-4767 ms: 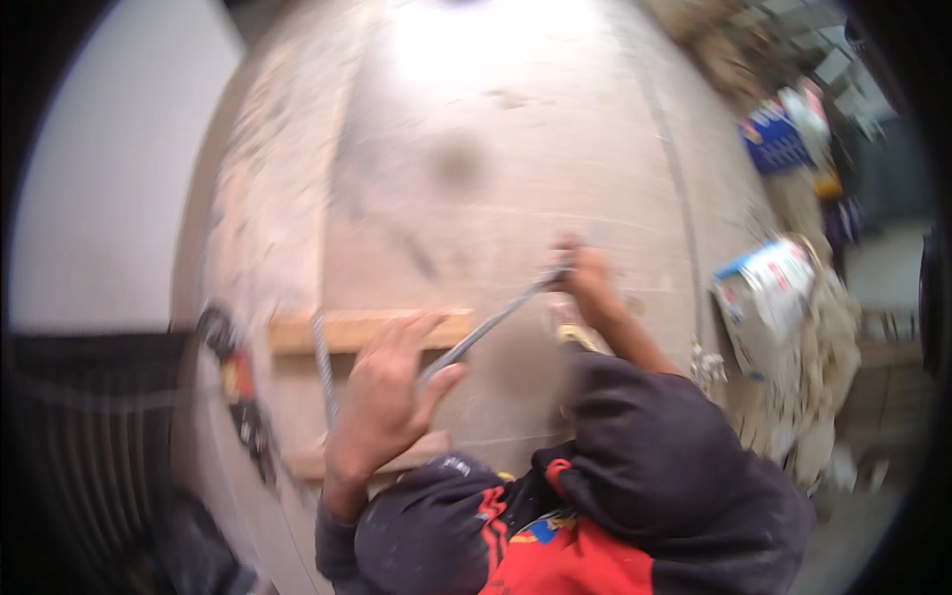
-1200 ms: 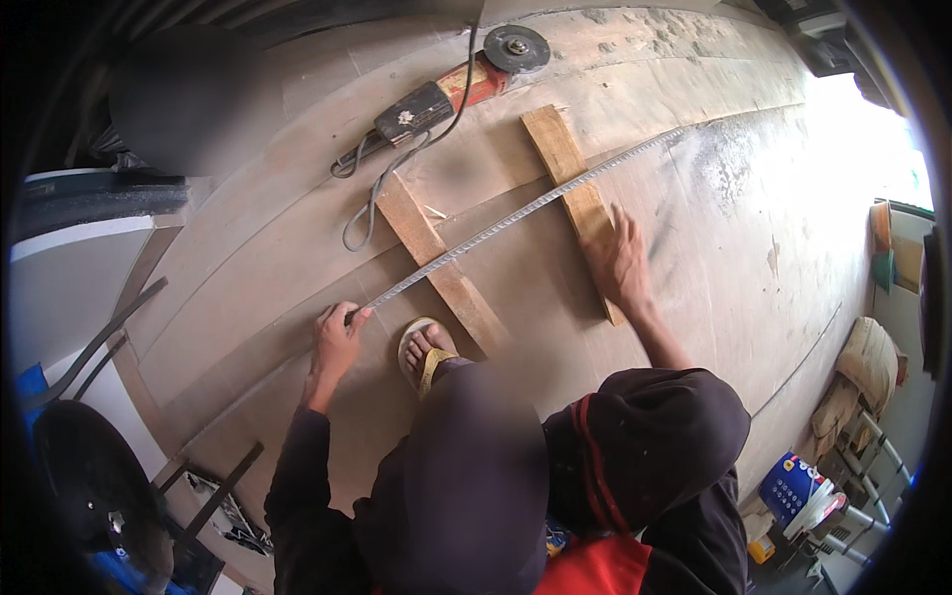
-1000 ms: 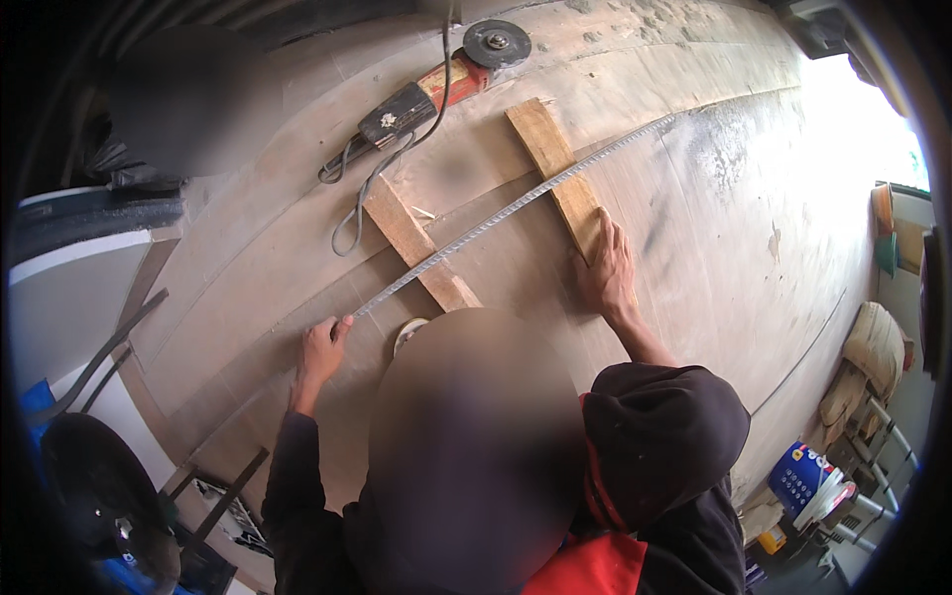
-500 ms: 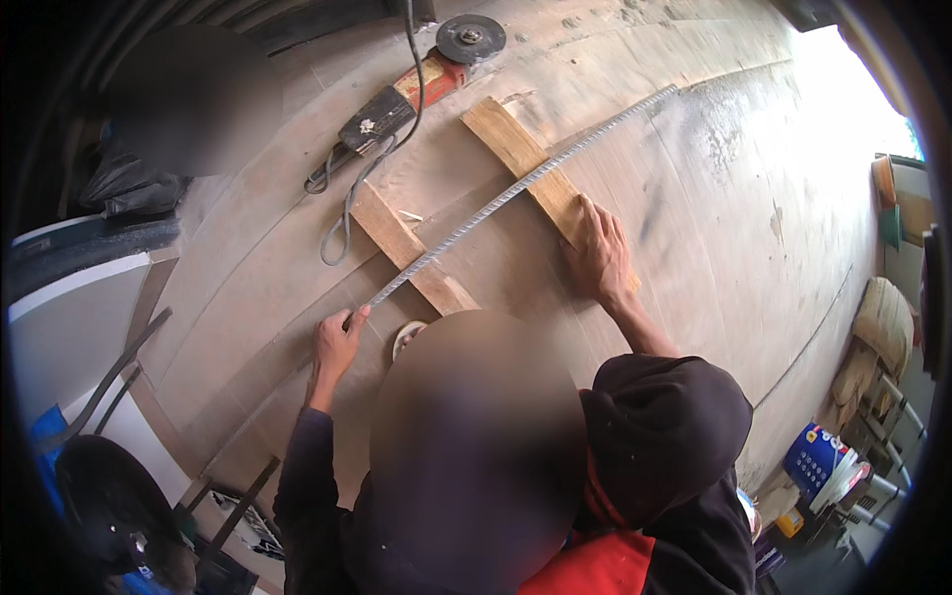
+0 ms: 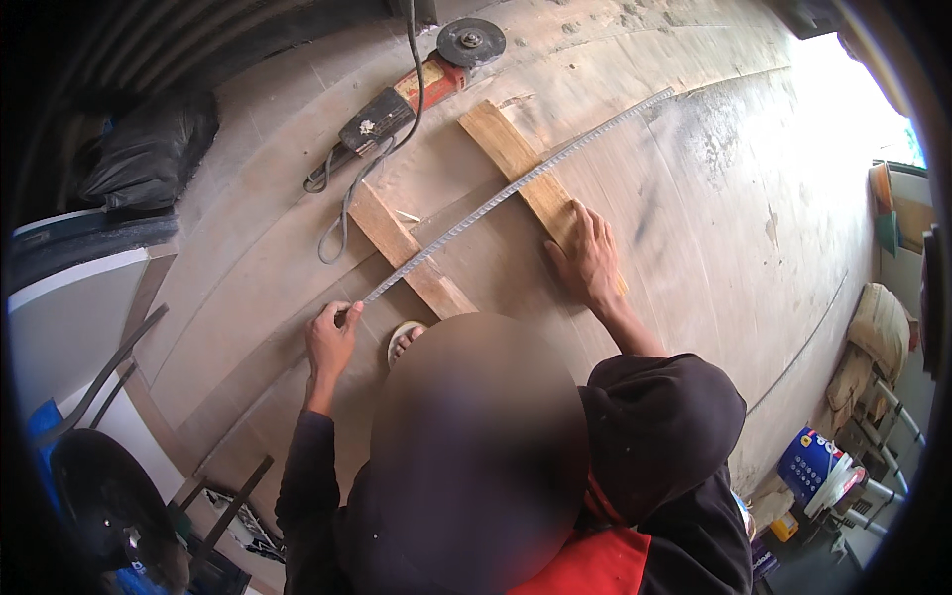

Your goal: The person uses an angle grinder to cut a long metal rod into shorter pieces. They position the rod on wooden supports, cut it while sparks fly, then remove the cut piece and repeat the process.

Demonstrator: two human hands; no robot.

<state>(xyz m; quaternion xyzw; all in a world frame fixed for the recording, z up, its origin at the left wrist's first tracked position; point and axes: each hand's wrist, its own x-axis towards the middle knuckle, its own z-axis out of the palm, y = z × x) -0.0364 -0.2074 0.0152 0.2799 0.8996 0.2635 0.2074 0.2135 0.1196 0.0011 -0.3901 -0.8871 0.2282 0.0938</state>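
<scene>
A ribbed steel bar [image 5: 489,206] lies diagonally across two wooden planks, the upper one [image 5: 506,141] and the lower one [image 5: 381,223]. My left hand [image 5: 332,332] pinches the bar's lower left end between thumb and fingers. My right hand [image 5: 587,260] rests on the upper plank below the bar, fingers extended and thumb apart. Beyond the planks lies a red and black angle grinder [image 5: 397,104] with a large disc and a loose cord. A sandalled foot [image 5: 405,339] shows beside a blurred area that hides the middle of the lower picture.
Dark bent bars and a round black object [image 5: 99,496] sit at lower left, a black bag [image 5: 149,159] at upper left. Stuffed sacks [image 5: 878,327], a blue and white bucket [image 5: 808,466] and metal tubes line the right side. Bright light enters at upper right.
Since about a second ago, the bar, planks and grinder sit slightly further left and higher in view. My right hand has shifted slightly left; my left hand keeps to the bar's end.
</scene>
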